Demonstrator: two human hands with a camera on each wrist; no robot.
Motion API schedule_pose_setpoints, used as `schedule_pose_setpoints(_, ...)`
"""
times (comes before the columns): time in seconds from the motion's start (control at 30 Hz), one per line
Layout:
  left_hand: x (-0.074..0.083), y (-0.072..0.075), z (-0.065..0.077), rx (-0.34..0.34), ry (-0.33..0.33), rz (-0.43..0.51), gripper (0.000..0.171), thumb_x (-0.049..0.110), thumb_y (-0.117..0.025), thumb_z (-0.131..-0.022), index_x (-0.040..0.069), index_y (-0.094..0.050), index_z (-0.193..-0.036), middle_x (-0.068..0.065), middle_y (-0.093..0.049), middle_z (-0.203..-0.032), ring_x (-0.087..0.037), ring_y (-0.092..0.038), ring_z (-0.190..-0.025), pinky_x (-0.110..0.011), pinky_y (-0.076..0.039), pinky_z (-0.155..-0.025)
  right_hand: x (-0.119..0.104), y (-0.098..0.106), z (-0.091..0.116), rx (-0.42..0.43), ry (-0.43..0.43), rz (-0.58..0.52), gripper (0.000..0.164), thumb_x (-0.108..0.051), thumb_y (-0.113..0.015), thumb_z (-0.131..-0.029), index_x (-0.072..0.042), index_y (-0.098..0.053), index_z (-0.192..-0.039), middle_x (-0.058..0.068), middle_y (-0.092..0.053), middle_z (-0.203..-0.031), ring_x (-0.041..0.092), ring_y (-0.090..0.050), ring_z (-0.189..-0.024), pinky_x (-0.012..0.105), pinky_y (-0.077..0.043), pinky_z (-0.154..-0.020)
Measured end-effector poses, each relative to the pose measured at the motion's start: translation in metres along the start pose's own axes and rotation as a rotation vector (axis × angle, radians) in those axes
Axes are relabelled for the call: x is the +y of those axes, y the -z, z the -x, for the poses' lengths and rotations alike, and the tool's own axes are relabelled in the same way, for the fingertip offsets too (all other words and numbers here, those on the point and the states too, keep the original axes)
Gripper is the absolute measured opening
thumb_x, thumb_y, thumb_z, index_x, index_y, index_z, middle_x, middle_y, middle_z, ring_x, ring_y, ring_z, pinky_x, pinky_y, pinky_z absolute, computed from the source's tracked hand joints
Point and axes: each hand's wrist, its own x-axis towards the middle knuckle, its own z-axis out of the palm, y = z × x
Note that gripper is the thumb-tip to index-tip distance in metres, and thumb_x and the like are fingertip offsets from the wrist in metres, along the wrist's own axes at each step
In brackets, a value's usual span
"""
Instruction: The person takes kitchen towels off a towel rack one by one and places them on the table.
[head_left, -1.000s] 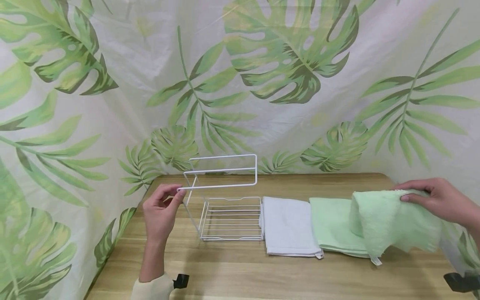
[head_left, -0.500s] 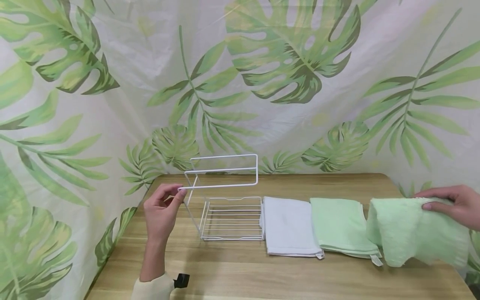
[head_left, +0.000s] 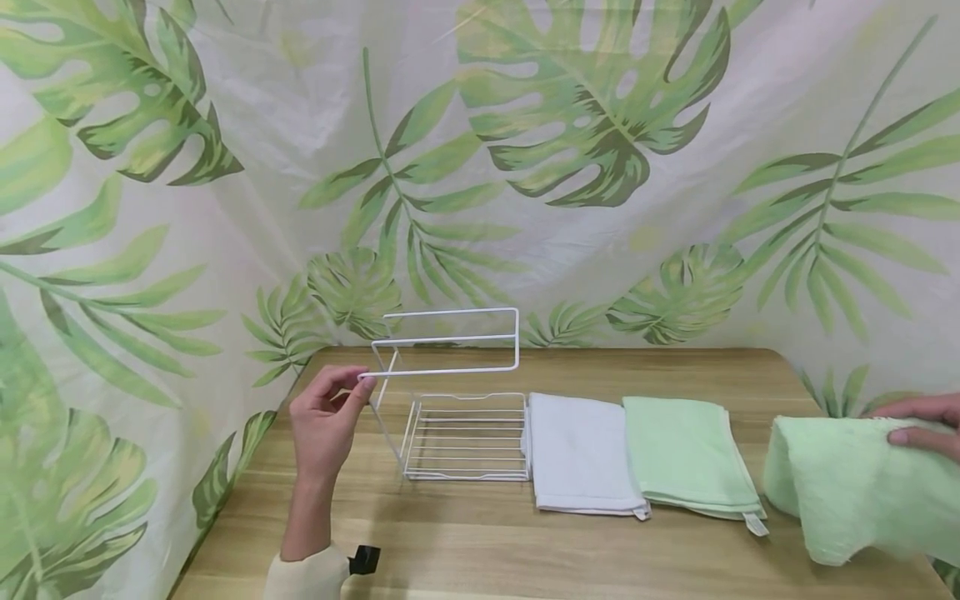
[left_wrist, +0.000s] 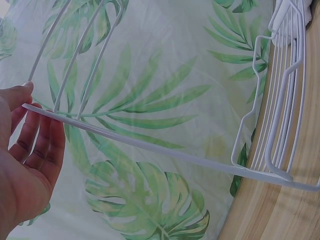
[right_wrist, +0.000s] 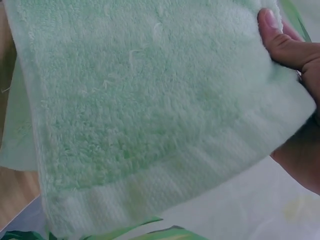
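My left hand (head_left: 327,417) pinches the upper front corner of a white wire rack (head_left: 465,478), which stands on the table. In the left wrist view, thumb and fingers close round the end of the rack's frame (left_wrist: 150,146). At the right edge of the head view, my right hand (head_left: 933,423) grips the top edge of a light green towel (head_left: 832,492), which hangs down in loose folds. The right wrist view shows this towel's fluffy face (right_wrist: 145,100) close up, with the thumb pressed on it. Some of that hand lies outside the head view.
A folded white towel (head_left: 585,454) lies against the rack's right side. Beside it lies a folded green towel (head_left: 686,450) with a small tag. All rest on a wooden table (head_left: 465,558), backed by a leaf-patterned curtain (head_left: 570,233).
My right hand has carried the green towel to the right and a little lower, away from the folded green towel. My left hand keeps its hold on the rack.
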Motion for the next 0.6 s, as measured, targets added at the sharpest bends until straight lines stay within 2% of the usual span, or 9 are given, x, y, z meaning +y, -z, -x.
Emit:
schedule_pose_setpoints(0.13, 0.0, 0.0, -0.001, 0.001, 0.01, -0.021, 0.018, -0.013, -0.077, -0.091, -0.021, -0.068, -0.104, 0.005, -0.074, -0.09, -0.002, -0.069, -0.077, -0.012, -0.06, -0.068, 0.006, -0.004, 0.005, -0.018, -0.024, -0.022, 0.05, 0.022, -0.075, -0.081, -0.024, -0.084, -0.1, -0.035, -0.073, -0.102, -0.018, -0.065, -0.089, 0.0, -0.048, -0.07)
schedule_pose_setpoints(0.23, 0.0, 0.0, -0.001, 0.001, 0.013, -0.042, 0.017, -0.014, -0.075, -0.091, -0.022, -0.068, -0.104, 0.008, -0.073, -0.09, 0.0, -0.069, -0.077, -0.012, -0.06, -0.068, 0.012, -0.013, 0.007, 0.001, -0.052, -0.009, 0.043, 0.019, -0.079, -0.079, -0.02, -0.085, -0.097, -0.037, -0.071, -0.099, -0.02, -0.063, -0.089, -0.002, -0.045, -0.072)
schedule_pose_setpoints(0.3, 0.001, 0.0, -0.001, -0.002, 0.008, -0.033, 0.017, -0.014, -0.076, -0.091, -0.022, -0.067, -0.104, 0.007, -0.073, -0.091, -0.001, -0.069, -0.078, -0.012, -0.06, -0.068, 0.017, -0.017, 0.008, 0.007, -0.089, 0.037, 0.038, 0.014, -0.083, -0.079, -0.021, -0.085, -0.095, -0.04, -0.067, -0.097, -0.023, -0.059, -0.089, -0.004, -0.042, -0.072)
schedule_pose_setpoints(0.43, 0.002, -0.001, -0.001, -0.002, 0.011, -0.026, 0.017, -0.013, -0.076, -0.091, -0.021, -0.068, -0.104, 0.006, -0.073, -0.091, -0.002, -0.07, -0.078, -0.012, -0.06, -0.069, 0.025, -0.022, 0.004, 0.021, -0.104, 0.144, 0.029, 0.005, -0.088, -0.079, -0.02, -0.085, -0.093, -0.044, -0.062, -0.096, -0.027, -0.053, -0.09, -0.006, -0.037, -0.073)
schedule_pose_setpoints(0.6, 0.001, 0.0, 0.0, 0.002, 0.007, -0.025, 0.016, -0.013, -0.077, -0.091, -0.019, -0.07, -0.105, 0.005, -0.073, -0.09, -0.002, -0.07, -0.077, -0.012, -0.06, -0.068, 0.034, -0.026, -0.005, 0.008, -0.099, 0.243, 0.019, -0.005, -0.09, -0.082, -0.011, -0.084, -0.099, -0.044, -0.061, -0.099, -0.03, -0.048, -0.093, -0.007, -0.033, -0.074)
